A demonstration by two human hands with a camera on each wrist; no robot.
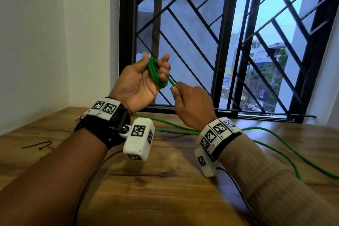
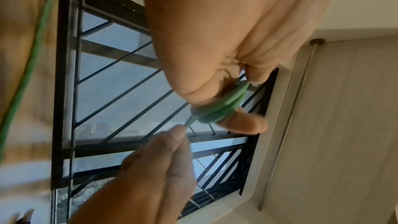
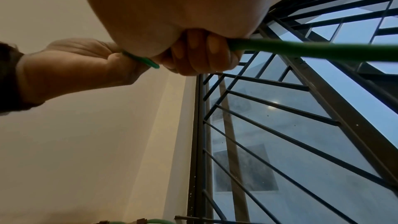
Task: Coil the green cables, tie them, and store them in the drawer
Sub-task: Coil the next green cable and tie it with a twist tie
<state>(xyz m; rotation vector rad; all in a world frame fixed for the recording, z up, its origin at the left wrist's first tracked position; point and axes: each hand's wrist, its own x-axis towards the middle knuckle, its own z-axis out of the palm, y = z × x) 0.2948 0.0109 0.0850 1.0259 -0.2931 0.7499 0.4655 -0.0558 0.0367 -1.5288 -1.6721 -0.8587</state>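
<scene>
My left hand (image 1: 145, 77) is raised above the table with several loops of green cable (image 1: 155, 73) wound around its fingers. The same coil (image 2: 219, 106) circles the fingers in the left wrist view. My right hand (image 1: 189, 101) pinches the cable's running strand (image 1: 172, 82) just right of the coil, fingers curled round it (image 3: 206, 52). The loose rest of the green cable (image 1: 275, 145) trails from behind my right wrist across the wooden table (image 1: 165, 189) to the right edge.
A thin black tie (image 1: 39, 146) lies on the table at the left. A barred window (image 1: 220, 42) stands right behind the hands, and a white wall closes the left side. Black sensor wires run from the wrist units toward me.
</scene>
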